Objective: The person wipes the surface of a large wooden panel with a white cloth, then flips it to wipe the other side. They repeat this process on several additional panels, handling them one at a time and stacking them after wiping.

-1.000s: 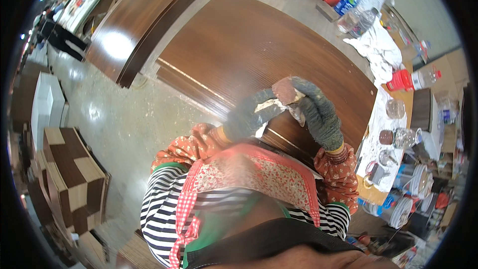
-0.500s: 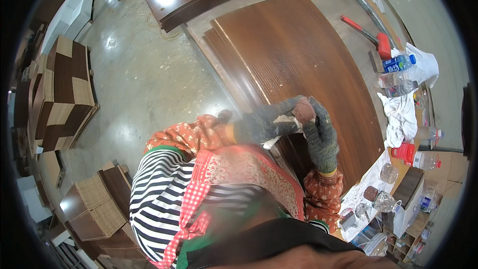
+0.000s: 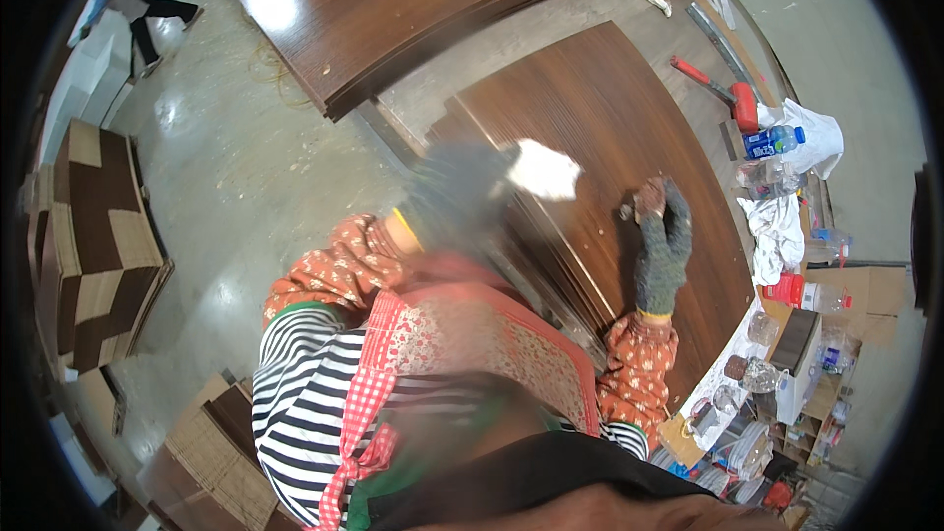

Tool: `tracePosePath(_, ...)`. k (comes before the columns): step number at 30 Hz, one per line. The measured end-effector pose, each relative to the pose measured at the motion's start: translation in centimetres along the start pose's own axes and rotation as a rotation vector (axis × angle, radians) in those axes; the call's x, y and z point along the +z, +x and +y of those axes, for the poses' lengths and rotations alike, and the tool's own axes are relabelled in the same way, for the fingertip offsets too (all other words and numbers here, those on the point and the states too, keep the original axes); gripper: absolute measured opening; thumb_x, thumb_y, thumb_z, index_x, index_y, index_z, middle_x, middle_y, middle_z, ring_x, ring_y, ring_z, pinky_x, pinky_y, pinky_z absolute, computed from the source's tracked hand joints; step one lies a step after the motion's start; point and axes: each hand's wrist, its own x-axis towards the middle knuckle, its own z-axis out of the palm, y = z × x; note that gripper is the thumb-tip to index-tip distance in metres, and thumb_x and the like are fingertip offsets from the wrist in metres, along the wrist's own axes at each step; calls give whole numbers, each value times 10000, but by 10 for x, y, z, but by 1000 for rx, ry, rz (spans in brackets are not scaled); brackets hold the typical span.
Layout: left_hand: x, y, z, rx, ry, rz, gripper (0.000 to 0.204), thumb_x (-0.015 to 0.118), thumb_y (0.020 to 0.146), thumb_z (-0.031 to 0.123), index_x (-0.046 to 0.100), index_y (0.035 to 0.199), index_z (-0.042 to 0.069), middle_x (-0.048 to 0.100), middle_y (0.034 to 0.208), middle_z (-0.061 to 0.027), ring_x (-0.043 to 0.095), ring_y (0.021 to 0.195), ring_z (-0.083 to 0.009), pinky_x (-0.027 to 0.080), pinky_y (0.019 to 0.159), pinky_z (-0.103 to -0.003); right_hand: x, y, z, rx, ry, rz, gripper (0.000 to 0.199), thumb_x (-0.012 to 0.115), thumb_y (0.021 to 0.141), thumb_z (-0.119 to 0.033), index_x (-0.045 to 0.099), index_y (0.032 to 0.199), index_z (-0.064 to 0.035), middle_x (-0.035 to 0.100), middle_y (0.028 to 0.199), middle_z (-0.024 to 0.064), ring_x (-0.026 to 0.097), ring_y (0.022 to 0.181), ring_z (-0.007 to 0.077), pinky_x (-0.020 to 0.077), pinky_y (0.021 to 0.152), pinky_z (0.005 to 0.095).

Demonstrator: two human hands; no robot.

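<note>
My left hand [image 3: 457, 195], in a dark grey knitted glove and smeared by motion, is over the near left edge of the stacked brown wood-grain panels. At its fingertips is a crumpled white cloth [image 3: 547, 172], which it appears to grip. My right hand [image 3: 663, 248], gloved the same way, rests over the top brown panel [image 3: 580, 88]. Its fingers are drawn together around something brownish at the tips, too small to name. A small dark bit shows beside those fingertips. Pale specks dot the panel's surface.
Another stack of brown panels [image 3: 423, 0] lies beyond. Along the right are a red mallet [image 3: 742, 106], plastic bottles [image 3: 774, 142], white rags [image 3: 774, 236] and a red-capped jar [image 3: 784, 290]. Cardboard-wrapped stacks [image 3: 98, 226] stand at left. A person's legs [image 3: 157, 12] show at far left.
My hands, together before, are now apart: the left has swung left and away with the white cloth, the right has shifted right over the panel. My view has turned slightly.
</note>
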Motion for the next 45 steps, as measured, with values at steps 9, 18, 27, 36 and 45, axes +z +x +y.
tracePosePath(9, -16, 28, -39, 416, -277, 320, 274, 650, 831, 166, 678, 1088, 79, 677, 1081, -102, 654, 958, -283, 532, 814, -433, 46, 64, 64, -87, 261, 177, 383, 622, 980, -135, 537, 1328, 0, 605, 1174, 108, 594, 1042, 204, 531, 911, 382)
tracePosePath(18, 15, 37, -102, 136, -55, 211, 364, 622, 879, 195, 640, 1232, 109, 665, 1182, -128, 628, 1101, -348, 500, 940, -468, 41, 55, 66, -106, 267, 223, 347, 635, 962, -141, 566, 1278, -16, 612, 1125, 74, 591, 986, 192, 529, 877, 401)
tracePosePath(27, -4, 52, -105, 44, -319, 257, 397, 714, 837, 315, 636, 1123, 52, 688, 1002, -180, 634, 996, -396, 513, 863, -492, 50, 36, 63, -22, 194, 382, 425, 625, 995, -156, 513, 1385, -28, 599, 1248, 78, 592, 1118, 192, 539, 954, 406)
tracePosePath(36, -9, 20, -113, 215, -144, 171, 430, 768, 792, 186, 665, 1206, 130, 691, 1092, -117, 637, 957, -350, 507, 846, -461, 46, 13, 64, 2, 192, 355, 450, 621, 995, -140, 496, 1406, -4, 580, 1335, 115, 590, 1183, 220, 542, 973, 424)
tracePosePath(45, -8, 4, -119, -82, -352, 252, 281, 691, 935, 227, 700, 1147, 43, 716, 819, -116, 706, 765, -231, 549, 732, -350, 35, 9, 65, 1, 253, 299, 468, 646, 983, -140, 497, 1400, 11, 587, 1317, 124, 596, 1158, 216, 555, 956, 390)
